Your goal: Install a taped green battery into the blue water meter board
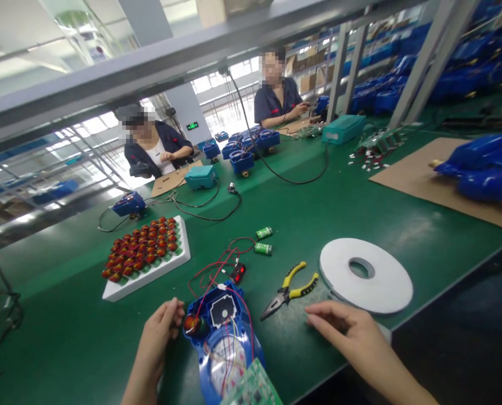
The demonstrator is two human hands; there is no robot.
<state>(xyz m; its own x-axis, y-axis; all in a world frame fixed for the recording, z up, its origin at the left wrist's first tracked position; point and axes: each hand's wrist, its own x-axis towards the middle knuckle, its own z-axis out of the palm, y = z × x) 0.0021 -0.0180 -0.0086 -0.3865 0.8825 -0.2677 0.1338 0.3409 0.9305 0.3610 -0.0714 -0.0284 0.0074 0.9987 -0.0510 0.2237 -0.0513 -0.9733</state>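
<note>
A blue plastic housing point(221, 332) with red and white wires and a green circuit board point(254, 388) lies on the green table in front of me. My left hand point(160, 332) presses a round red part point(191, 324) at the housing's left edge. To the right, my right hand point(346, 329) hovers over the table with fingers apart and nothing in them. It is between the yellow-handled pliers point(290, 289) and a flat white tape roll point(365, 274).
A white tray point(147, 278) of several red parts stands at the left. Two green cells point(263, 240) and a small red display point(238, 273) lie ahead. Two seated people work at the far side among blue housings point(242, 160), teal boxes point(200, 176), cables and cardboard point(419, 180).
</note>
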